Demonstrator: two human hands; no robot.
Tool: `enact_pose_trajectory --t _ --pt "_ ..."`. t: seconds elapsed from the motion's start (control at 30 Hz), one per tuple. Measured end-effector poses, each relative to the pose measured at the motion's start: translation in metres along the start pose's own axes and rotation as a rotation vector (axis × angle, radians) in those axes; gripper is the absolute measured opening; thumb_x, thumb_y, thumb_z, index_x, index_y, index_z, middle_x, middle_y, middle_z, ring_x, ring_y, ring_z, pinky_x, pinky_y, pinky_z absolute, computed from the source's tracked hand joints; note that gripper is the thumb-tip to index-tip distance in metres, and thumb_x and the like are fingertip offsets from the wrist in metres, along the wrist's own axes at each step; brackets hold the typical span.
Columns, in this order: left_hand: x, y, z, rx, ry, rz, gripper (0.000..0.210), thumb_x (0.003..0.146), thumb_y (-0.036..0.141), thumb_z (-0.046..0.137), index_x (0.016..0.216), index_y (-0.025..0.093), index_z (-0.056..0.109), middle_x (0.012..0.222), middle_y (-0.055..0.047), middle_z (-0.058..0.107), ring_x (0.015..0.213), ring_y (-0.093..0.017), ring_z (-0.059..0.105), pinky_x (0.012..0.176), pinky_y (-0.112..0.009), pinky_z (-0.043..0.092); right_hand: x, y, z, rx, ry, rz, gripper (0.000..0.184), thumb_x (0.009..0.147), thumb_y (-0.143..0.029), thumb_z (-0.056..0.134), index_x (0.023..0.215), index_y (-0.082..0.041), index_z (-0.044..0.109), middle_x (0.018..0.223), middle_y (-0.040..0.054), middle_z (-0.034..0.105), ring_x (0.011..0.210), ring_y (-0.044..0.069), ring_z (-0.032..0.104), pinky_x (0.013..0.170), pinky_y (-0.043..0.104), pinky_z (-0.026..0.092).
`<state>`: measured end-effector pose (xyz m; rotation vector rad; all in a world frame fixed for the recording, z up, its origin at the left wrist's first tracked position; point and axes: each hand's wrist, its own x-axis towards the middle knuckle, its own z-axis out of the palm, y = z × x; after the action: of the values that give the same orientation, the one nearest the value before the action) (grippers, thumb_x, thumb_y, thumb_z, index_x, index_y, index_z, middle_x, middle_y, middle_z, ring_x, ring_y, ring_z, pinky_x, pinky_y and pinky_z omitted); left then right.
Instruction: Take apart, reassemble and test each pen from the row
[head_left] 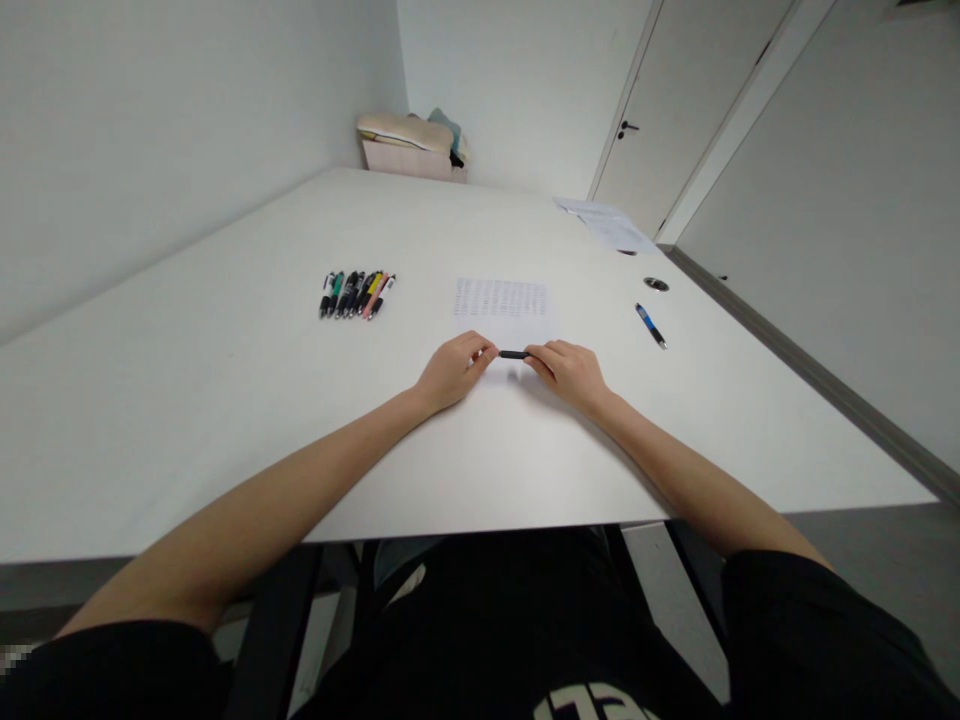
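Observation:
Between my two hands a black pen [513,354] lies level, just above a sheet of paper [504,300] that carries rows of handwriting. The fingertips of my left hand [456,368] pinch its left end. My right hand [568,370] grips the other end, and its fingers hide that part. Beyond my left hand lies a row of several pens [356,295] in mixed colours, side by side. A single blue and black pen [651,326] rests by itself to the right of the paper.
The white table [225,400] stretches out to the walls. At its far right are more papers [606,224] and a round cable grommet [656,284]. A box with cloth items [412,150] stands past the far edge, and a door [675,110] is at the back right.

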<state>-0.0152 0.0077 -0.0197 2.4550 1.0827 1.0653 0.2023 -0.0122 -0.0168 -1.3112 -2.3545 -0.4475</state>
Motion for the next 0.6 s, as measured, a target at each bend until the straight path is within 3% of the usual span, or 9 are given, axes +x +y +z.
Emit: enact_pose_trajectory --t 0.2,0.6 --pt "-0.0021 0.0006 0.0012 -0.051 0.05 0.047 0.022 0.086 0.026 0.049 0.102 0.015 0.057 0.087 -0.004 0.061 0.069 -0.011 0.054 0.064 -0.024 0.044 0.0004 -0.0004 -0.0003 -0.001 0.001 0.015 0.039 0.094 -0.042 0.032 0.1 -0.021 0.065 0.077 0.0035 0.066 0.068 0.013 0.054 0.058 0.026 0.027" --pt "-0.002 -0.0022 0.0024 -0.031 0.038 0.041 0.012 0.082 0.022 0.053 0.093 0.017 0.057 0.085 -0.002 0.06 0.07 -0.011 0.054 0.067 -0.025 0.045 0.0 -0.0003 0.0002 0.01 0.003 0.017 0.038 0.094 -0.041 0.033 0.1 -0.021 0.065 0.078 0.0032 0.067 0.069 0.012 0.054 0.058 0.026 0.027"
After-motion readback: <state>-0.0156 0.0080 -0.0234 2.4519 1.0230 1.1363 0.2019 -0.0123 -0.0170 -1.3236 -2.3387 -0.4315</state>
